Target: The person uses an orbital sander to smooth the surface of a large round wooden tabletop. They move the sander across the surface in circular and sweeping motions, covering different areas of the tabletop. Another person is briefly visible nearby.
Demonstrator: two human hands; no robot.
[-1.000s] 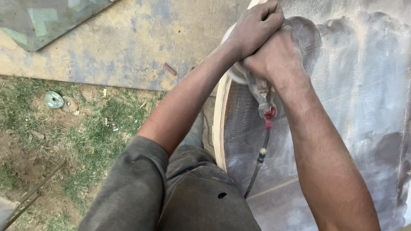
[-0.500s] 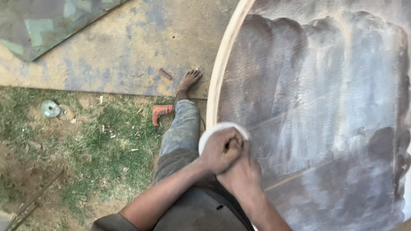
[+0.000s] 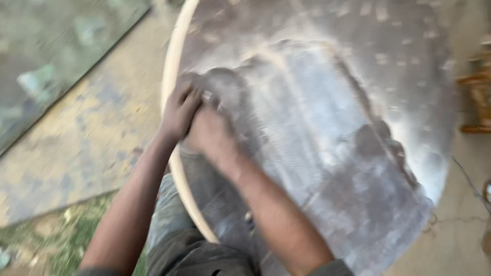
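Outdoors, on bare ground with a grass strip at lower left, a large round panel (image 3: 327, 153) with a pale wooden edge lies before the person. Both hands sit together near its left rim: the left hand (image 3: 180, 110) and right hand (image 3: 210, 132) are closed over a small tool hidden beneath them; its kind cannot be told through the blur. Judged from the surface, a wide central zone appears pale and abraded, while darker patches at the top and lower right appear unworked.
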